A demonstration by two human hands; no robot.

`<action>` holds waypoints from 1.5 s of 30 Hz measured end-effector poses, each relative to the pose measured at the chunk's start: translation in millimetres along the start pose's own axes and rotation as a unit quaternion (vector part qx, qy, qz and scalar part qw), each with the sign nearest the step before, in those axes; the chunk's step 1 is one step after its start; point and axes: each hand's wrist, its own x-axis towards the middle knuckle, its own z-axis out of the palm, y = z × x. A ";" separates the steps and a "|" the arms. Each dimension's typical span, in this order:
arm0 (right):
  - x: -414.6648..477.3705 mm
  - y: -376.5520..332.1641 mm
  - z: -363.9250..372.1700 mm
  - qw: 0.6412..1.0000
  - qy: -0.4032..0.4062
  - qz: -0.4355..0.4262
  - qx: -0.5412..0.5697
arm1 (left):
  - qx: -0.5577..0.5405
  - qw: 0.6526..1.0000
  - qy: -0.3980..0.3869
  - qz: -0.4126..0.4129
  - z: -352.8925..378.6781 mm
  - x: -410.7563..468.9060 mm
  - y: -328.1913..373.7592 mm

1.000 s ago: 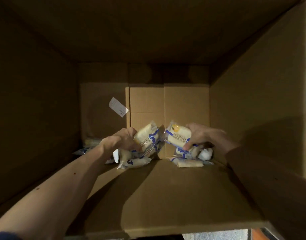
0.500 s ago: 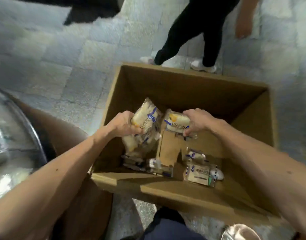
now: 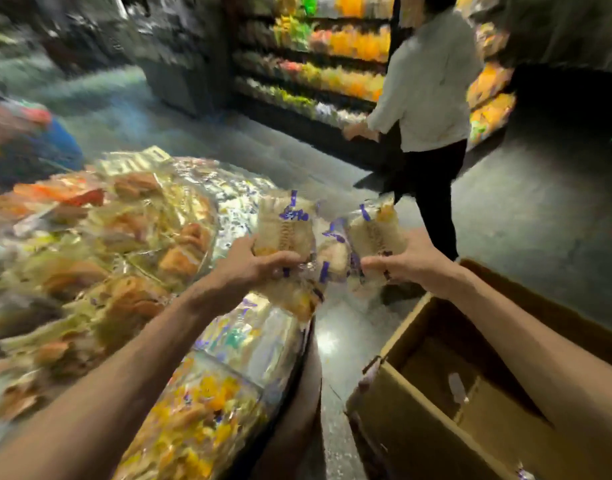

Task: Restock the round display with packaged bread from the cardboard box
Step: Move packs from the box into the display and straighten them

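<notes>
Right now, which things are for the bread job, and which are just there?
For the job:
left hand, gripping the left bread packets
right hand, gripping the right bread packets
round display, already piled with packets
cardboard box, open on the floor

Just there:
person in a white top
blurry snack shelves
dark floor

left hand (image 3: 254, 261) grips a bread packet (image 3: 284, 230) over the edge of the round display (image 3: 299, 407) | right hand (image 3: 405, 263) grips a second packet (image 3: 375, 233) just beside it, a third packet (image 3: 334, 254) between them | cardboard box (image 3: 401, 427) open at lower right | person in white top (image 3: 432, 81) by blurred shelves (image 3: 318, 64)
</notes>
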 end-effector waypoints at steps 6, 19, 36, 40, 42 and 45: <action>-19.0 -52.9 171.2 0.978 -0.126 0.002 0.164 | -0.146 0.977 0.155 -0.016 -115.5 -134.0 -43.7; -91.8 -14.4 368.5 0.878 -0.299 0.274 0.254 | -0.304 0.898 0.300 -0.106 -141.1 -248.1 -169.9; -32.9 -17.6 367.8 0.824 -0.407 0.278 0.280 | -0.252 0.842 0.452 -0.155 -91.7 -181.9 -185.5; -12.3 -8.2 345.9 0.825 -0.389 0.286 0.294 | -0.244 0.825 0.494 -0.129 -75.8 -149.0 -174.1; -2.5 -1.0 334.0 0.830 -0.377 0.287 0.294 | -0.259 0.816 0.502 -0.120 -67.5 -135.2 -172.4; 8.1 9.7 318.3 0.844 -0.349 0.276 0.299 | -0.273 0.822 0.487 -0.113 -59.0 -119.5 -169.2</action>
